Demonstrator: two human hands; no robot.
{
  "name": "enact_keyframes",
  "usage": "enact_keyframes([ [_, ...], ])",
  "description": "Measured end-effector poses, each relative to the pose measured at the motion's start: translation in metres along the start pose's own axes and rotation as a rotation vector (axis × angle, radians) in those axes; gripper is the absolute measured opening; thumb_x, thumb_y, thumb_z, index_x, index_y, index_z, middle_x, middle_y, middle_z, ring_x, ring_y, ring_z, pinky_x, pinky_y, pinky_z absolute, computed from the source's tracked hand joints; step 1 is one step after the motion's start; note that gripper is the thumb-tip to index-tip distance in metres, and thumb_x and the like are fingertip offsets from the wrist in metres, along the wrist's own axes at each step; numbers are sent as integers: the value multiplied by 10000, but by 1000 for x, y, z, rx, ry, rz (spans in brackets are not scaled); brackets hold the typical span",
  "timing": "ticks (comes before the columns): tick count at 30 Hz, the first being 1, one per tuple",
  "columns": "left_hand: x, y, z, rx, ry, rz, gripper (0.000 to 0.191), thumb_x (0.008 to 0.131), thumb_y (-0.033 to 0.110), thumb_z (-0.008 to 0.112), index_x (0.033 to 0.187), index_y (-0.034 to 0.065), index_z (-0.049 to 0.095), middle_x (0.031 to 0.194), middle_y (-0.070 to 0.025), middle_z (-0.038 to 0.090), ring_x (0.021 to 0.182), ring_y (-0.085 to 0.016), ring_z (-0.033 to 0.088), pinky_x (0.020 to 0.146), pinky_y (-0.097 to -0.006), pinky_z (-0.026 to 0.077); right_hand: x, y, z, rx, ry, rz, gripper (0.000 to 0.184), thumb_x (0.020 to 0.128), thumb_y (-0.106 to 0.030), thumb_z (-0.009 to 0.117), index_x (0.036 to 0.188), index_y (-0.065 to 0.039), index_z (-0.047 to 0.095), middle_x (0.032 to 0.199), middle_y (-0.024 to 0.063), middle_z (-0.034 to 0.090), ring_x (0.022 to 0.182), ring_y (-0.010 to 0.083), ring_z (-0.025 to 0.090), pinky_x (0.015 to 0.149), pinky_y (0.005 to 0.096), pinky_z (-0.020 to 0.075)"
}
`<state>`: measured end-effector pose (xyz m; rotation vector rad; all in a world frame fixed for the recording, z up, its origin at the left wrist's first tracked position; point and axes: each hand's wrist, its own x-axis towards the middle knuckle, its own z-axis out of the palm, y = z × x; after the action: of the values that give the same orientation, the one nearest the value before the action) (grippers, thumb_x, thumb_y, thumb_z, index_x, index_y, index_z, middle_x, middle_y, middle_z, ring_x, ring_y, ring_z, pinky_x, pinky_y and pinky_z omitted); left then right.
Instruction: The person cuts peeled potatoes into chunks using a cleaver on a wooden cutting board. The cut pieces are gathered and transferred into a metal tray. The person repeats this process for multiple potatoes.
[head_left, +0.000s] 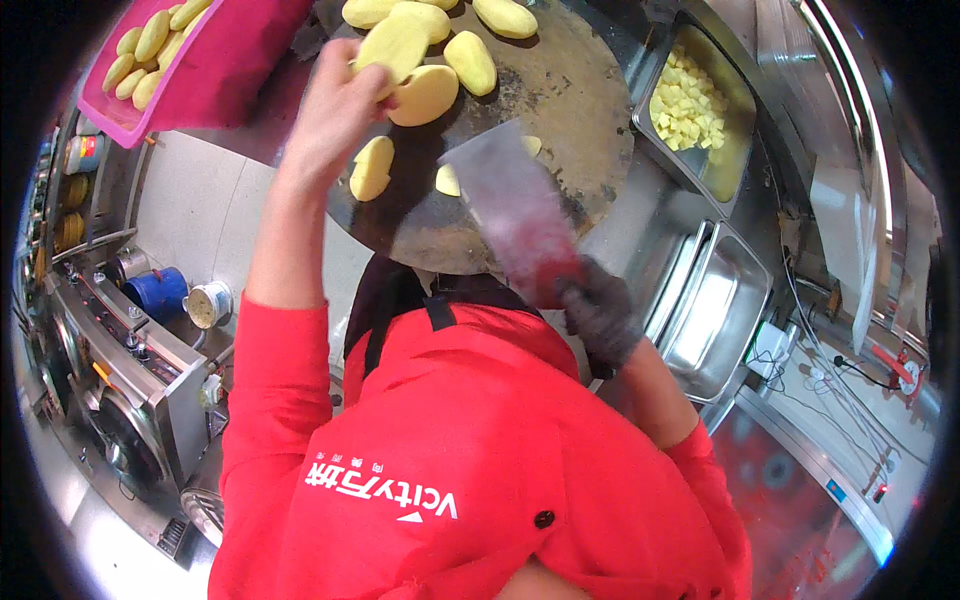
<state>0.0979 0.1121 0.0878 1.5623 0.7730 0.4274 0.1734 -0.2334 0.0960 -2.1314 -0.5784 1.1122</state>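
My bare left hand (341, 105) grips a peeled potato slab (393, 51) with a flat cut face, over the far left part of a round chopping board (442, 240). Under and beside it lies another cut potato piece (424, 96). My right hand (604, 311), in a dark glove, holds a broad cleaver (517, 202) by its handle, its blade over the near part of the board, slightly blurred. A small potato piece (448, 181) shows at the blade's left edge, and a cut potato piece (371, 169) lies further left. Several peeled potatoes (471, 63) rest at the far side.
A pink plastic basin (135, 135) with several peeled potatoes stands at the far left. On the right, a metal pan (739, 176) holds diced potato (686, 105). Nearer are stacked steel pans (709, 330). A blue bucket (156, 294) and a white bucket (209, 304) stand at left.
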Motion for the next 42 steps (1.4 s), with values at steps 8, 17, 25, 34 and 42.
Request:
enact_keyframes([
  [8,-68,-26,-25,-38,-285,-276,299,906,147,602,1178,23,604,820,-27,634,710,-99,609,619,-255,506,43,5,-3,-423,4,-210,281,965,-233,577,1171,-48,623,945,249,678,880,419,680,766,460,533],
  [17,-105,-80,35,550,129,295,285,938,159,687,1161,-1,610,1031,-196,617,988,-354,624,865,-409,513,32,-12,-27,-482,-37,-307,209,993,-196,629,1168,-81,636,875,241,657,808,446,643,698,448,527],
  [25,-81,-51,12,209,265,337,206,1028,177,576,1055,-16,641,978,-174,614,928,-319,621,832,-384,500,28,-32,-23,-649,-148,-383,210,966,-149,630,1165,-82,642,914,222,680,866,438,654,735,432,541],
  [34,-60,-44,1,420,-214,157,106,832,49,557,921,-7,568,955,-213,610,910,-406,610,820,-448,498,2,-37,11,-414,7,3,291,977,-179,587,1224,-26,593,863,216,699,818,378,705,733,442,537],
  [42,-83,-71,12,282,-59,166,126,827,-17,562,950,0,576,943,-170,585,848,-339,622,785,-395,510,1,-29,17,-519,-17,-173,200,983,-202,560,1110,-47,562,866,268,667,798,468,660,658,559,516],
])
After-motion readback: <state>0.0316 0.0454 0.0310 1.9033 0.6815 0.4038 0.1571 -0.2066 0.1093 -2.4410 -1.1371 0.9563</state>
